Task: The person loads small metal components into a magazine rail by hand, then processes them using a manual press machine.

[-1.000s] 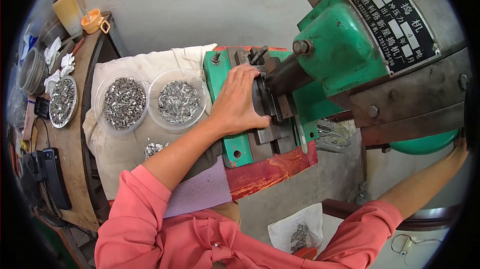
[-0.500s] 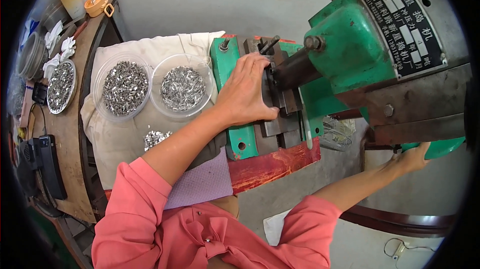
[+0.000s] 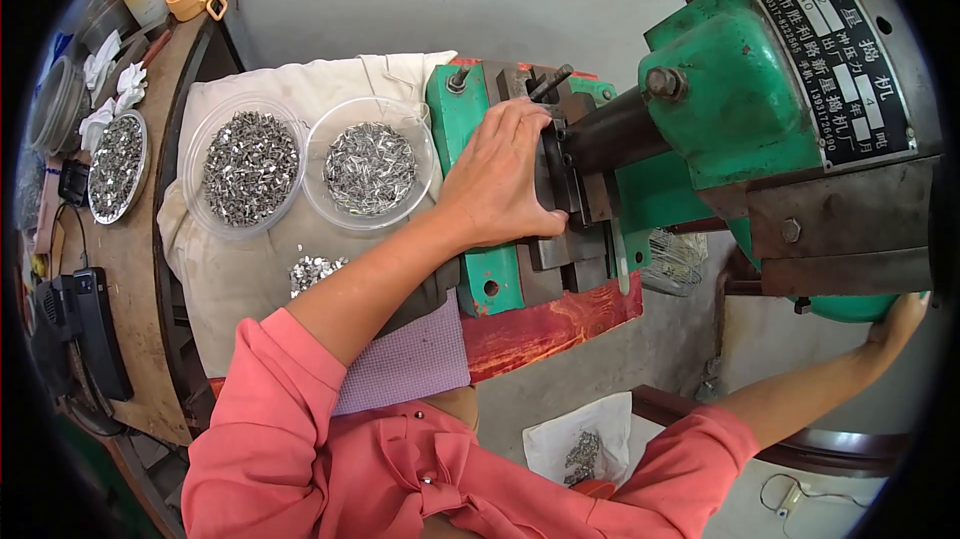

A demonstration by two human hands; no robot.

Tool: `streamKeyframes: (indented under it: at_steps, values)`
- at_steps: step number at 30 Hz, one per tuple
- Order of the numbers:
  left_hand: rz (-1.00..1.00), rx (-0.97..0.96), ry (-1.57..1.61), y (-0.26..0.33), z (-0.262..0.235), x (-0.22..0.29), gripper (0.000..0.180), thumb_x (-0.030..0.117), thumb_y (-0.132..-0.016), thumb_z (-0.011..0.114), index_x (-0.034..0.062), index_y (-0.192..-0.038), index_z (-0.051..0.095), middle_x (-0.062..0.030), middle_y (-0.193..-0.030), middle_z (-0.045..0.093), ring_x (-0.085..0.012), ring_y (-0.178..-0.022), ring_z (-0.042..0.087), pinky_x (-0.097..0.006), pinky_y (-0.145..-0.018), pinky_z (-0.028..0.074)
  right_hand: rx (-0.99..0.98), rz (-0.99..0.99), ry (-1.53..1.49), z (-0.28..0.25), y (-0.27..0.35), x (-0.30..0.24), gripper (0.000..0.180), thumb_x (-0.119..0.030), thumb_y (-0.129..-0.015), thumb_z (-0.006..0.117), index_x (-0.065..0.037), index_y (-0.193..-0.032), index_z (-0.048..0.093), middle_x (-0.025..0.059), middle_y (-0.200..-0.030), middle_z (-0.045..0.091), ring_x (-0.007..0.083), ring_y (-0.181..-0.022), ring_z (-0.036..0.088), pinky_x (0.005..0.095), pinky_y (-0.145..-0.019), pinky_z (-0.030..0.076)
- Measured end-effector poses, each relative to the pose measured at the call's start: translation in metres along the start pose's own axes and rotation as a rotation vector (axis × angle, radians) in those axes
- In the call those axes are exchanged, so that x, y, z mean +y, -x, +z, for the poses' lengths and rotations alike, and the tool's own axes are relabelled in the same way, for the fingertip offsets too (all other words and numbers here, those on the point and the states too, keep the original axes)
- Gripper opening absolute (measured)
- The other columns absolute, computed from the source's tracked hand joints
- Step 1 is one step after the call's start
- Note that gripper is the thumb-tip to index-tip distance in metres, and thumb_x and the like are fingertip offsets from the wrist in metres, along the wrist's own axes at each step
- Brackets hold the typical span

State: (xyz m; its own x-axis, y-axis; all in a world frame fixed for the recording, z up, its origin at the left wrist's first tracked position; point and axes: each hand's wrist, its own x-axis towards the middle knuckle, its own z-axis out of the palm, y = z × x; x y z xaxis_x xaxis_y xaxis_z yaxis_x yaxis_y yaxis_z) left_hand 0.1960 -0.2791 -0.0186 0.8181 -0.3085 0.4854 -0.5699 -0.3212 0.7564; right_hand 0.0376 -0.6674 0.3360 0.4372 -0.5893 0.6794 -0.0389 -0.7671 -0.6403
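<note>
My left hand (image 3: 497,171) rests on the dark steel die (image 3: 545,255) of a green press (image 3: 720,89). Its thumb and fingers are spread wide apart along the die, with the fingertips beside an upright bolt (image 3: 551,85). Anything small under the fingertips is hidden. Right beside this hand, the dark round ram (image 3: 615,134) comes down to the die. At the far right, my right hand (image 3: 898,327) is closed on the rim of a green handwheel (image 3: 850,309) below the press head; part of its fingers are hidden.
Two clear tubs (image 3: 190,184) (image 3: 315,194) of small metal pieces stand on a beige cloth (image 3: 240,284), near a loose pile (image 3: 316,275). A metal dish (image 3: 118,167) of pieces sits on the wooden bench (image 3: 135,309). A white bag (image 3: 545,444) holding metal bits lies below.
My right hand has swung outward to the right along the handwheel's side, its forearm stretching further. More of the white bag shows. My left hand stays on the die; the view has shifted slightly.
</note>
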Motion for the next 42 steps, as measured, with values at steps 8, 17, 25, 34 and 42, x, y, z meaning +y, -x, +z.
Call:
streamKeyframes:
  at_steps: [8,17,25,34,42]
  values:
    - [-0.002,-0.002,-0.009,-0.003,0.001,0.002,0.084,0.03,-0.056,0.08,-0.0049,-0.125,0.046,-0.0195,-0.133,0.045,-0.0366,-0.134,0.038,-0.044,-0.113,0.036,0.215,-0.151,0.192,0.033,0.034,-0.023,0.039,-0.02,-0.092,0.059,0.005,-0.122,0.057,0.0148,-0.116,0.063,0.0247,-0.094,0.06,0.0386,-0.078,0.052]
    - [-0.027,-0.025,-0.017,-0.005,0.0,0.005,0.087,0.027,-0.054,0.082,-0.0008,-0.127,0.042,-0.0205,-0.133,0.044,-0.0401,-0.132,0.038,-0.047,-0.112,0.034,0.558,-0.241,-0.089,0.092,0.115,0.075,0.047,-0.012,-0.092,0.066,0.003,-0.135,0.055,0.0151,-0.124,0.063,0.026,-0.104,0.064,0.0384,-0.088,0.055]
    - [-0.032,-0.044,-0.036,-0.007,-0.006,0.006,0.089,0.026,-0.051,0.081,-0.0006,-0.126,0.042,-0.0206,-0.131,0.045,-0.0394,-0.128,0.04,-0.047,-0.108,0.035,0.318,0.077,-0.145,0.055,0.076,0.039,0.047,-0.019,-0.094,0.067,0.003,-0.133,0.053,0.0129,-0.12,0.063,0.024,-0.101,0.064,0.036,-0.081,0.055]
    - [0.004,-0.14,-0.02,0.031,-0.015,0.025,0.094,0.026,-0.049,0.084,-0.0013,-0.128,0.042,-0.0238,-0.133,0.043,-0.0419,-0.131,0.038,-0.048,-0.113,0.032,0.191,0.013,-0.352,0.064,0.078,0.029,0.015,-0.008,-0.091,0.07,-0.002,-0.098,0.057,0.0064,-0.076,0.057,0.0146,-0.064,0.057,0.03,-0.061,0.053]
    - [-0.006,-0.146,-0.003,0.043,-0.014,0.03,0.095,0.026,-0.05,0.086,-0.0006,-0.13,0.041,-0.0224,-0.136,0.042,-0.0407,-0.131,0.038,-0.048,-0.112,0.031,0.307,-0.007,-0.47,0.091,0.108,0.05,0.018,-0.004,-0.089,0.07,0.001,-0.102,0.059,0.0072,-0.076,0.061,0.014,-0.06,0.059,0.0296,-0.054,0.054]
